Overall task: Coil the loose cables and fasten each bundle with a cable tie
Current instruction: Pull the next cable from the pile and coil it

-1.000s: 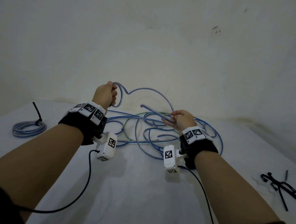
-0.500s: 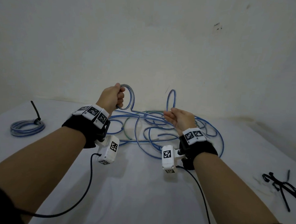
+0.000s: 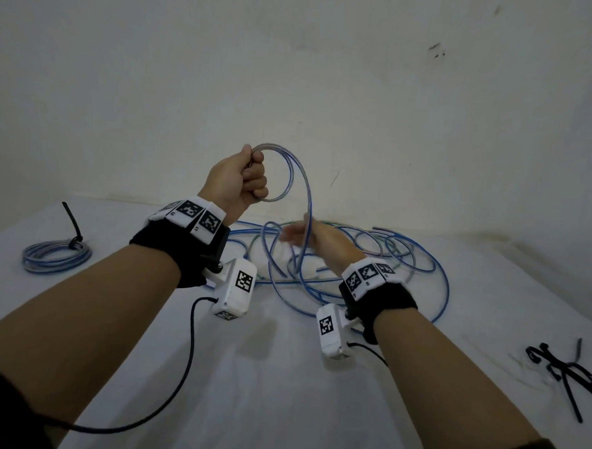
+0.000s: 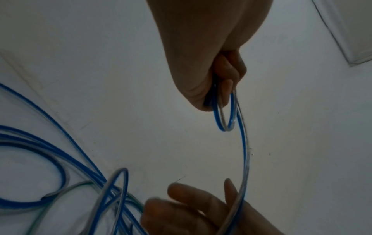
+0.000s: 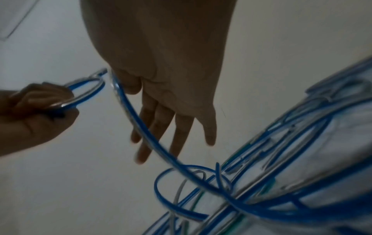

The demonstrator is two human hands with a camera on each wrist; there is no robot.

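- The blue cable (image 3: 307,204) forms a small loop in the air, its tail dropping to the tangled cables (image 3: 405,264) on the white table (image 3: 278,395).
- The left hand (image 3: 235,181) grips that loop in a closed fist.
- Below the fist, the right hand (image 3: 321,241) has straight fingers (image 5: 181,132), the strand running across them.
- Far left of the fist lies a tied coil (image 3: 56,256); far right, black cable ties (image 3: 564,372).

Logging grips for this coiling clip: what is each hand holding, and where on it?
The left hand grips the blue cable at its small coiled loops. The right hand grips nothing; the cable runs across its straight fingers.
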